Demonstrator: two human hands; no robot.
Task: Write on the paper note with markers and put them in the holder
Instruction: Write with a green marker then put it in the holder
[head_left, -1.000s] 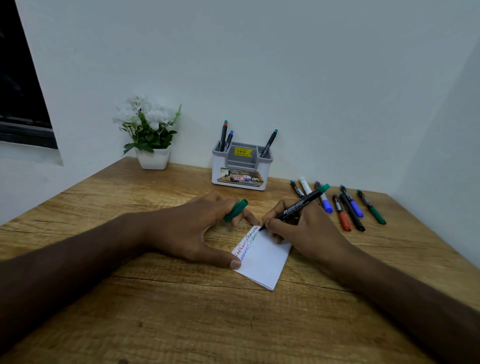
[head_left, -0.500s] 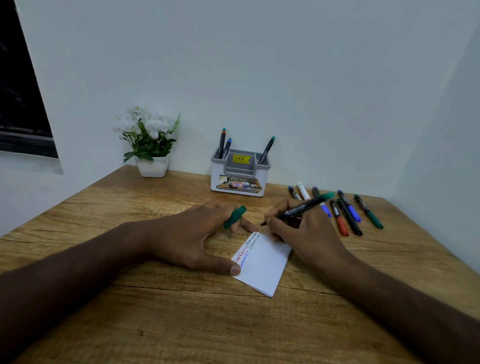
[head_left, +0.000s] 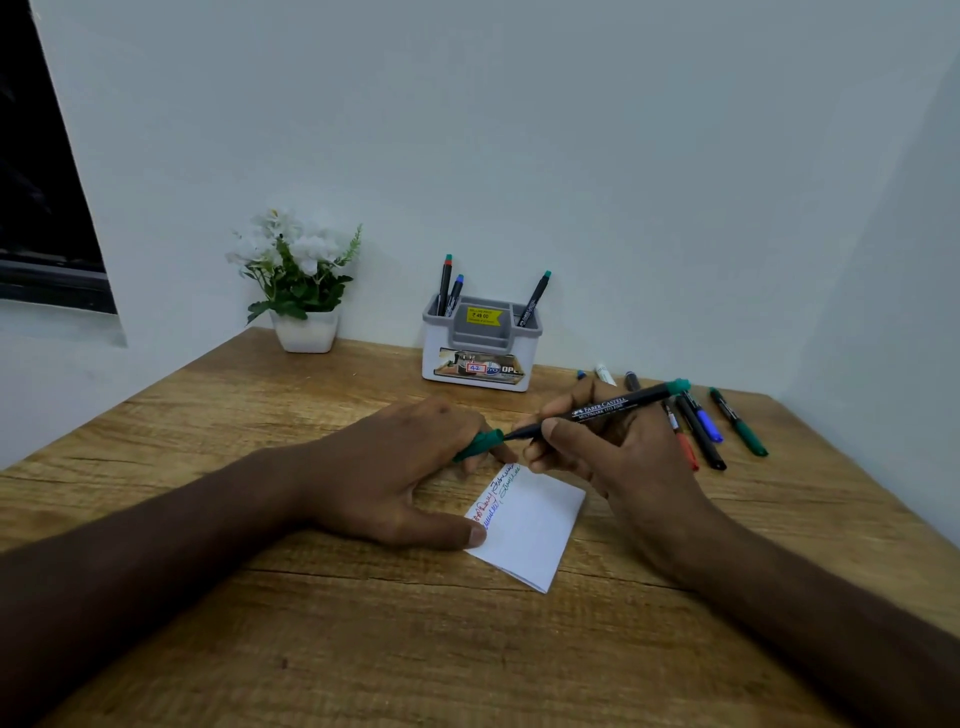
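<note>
A person's two hands meet over a folded paper note (head_left: 530, 525) on a wooden tabletop (head_left: 363, 639). The right hand (head_left: 597, 447) pinches a black marker (head_left: 597, 410) with a green end, holding it nearly level above the note, its tip pointing at the open mouth of a green cap (head_left: 480, 444). The left hand (head_left: 410, 467) holds that cap in curled fingers while its thumb presses the note's near left edge. The tip and cap sit very close; whether they touch cannot be told. Lines of red, blue and green writing run along the note's left side.

At the back of the tabletop, against the wall, stands a white and grey holder (head_left: 480, 345) with a yellow price sticker. Three markers stand in it: two in the left compartment, one leaning in the right. To the right of the hands, a row of loose markers (head_left: 706, 426) lies on the wood, among them red, black, blue and green ones, some partly hidden behind the right hand. A white pot of white flowers (head_left: 301, 280) sits left of the holder.
</note>
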